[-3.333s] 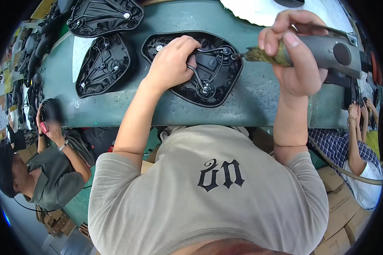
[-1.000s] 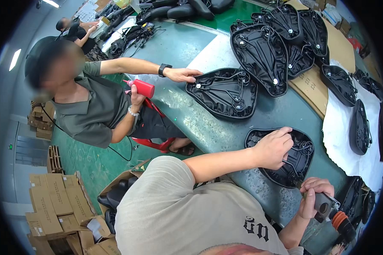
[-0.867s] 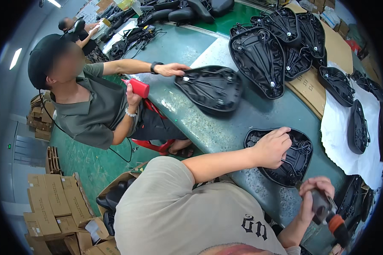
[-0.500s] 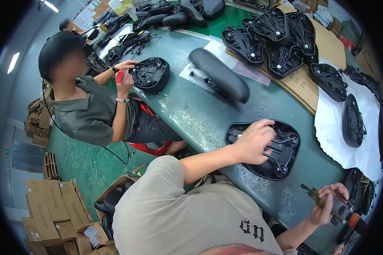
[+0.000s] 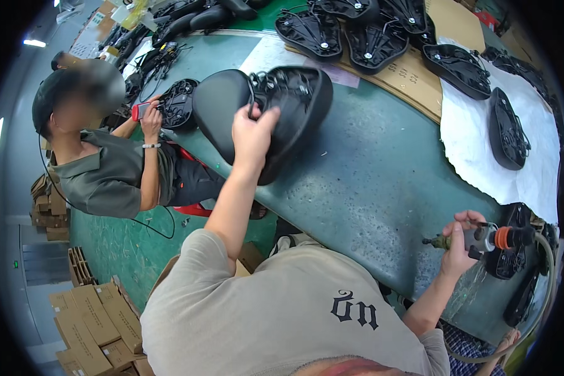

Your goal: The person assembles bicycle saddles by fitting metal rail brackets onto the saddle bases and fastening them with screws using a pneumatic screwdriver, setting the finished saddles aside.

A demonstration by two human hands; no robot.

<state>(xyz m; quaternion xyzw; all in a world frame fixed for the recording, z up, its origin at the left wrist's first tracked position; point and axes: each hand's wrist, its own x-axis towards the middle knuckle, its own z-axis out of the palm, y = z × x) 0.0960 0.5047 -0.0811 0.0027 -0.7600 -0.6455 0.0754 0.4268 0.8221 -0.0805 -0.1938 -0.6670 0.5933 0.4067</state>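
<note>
My left hand (image 5: 253, 135) is closed round a metal rail of a black bicycle saddle (image 5: 304, 116), raised off the table with its underside showing. That saddle is smeared by motion. Right against it on the left is a second black saddle (image 5: 222, 103) with its smooth top showing; whether they touch I cannot tell. At the right, my right hand (image 5: 460, 247) is wrapped round a power screwdriver (image 5: 482, 239) with an orange ring, a hose at its back and its tip pointing left.
Across the green table (image 5: 369, 169), a co-worker (image 5: 109, 166) holds a red tool (image 5: 139, 111) at another saddle (image 5: 178, 103). Several upturned saddles (image 5: 372, 44) lie on cardboard (image 5: 413, 91) and white sheeting (image 5: 466, 144). Cartons (image 5: 94, 319) are stacked on the floor at lower left.
My left hand has gone from the near saddle's underside to up and left, lifting a saddle beside the other one. The screwdriver in my right hand has risen slightly. The whole view has shifted.
</note>
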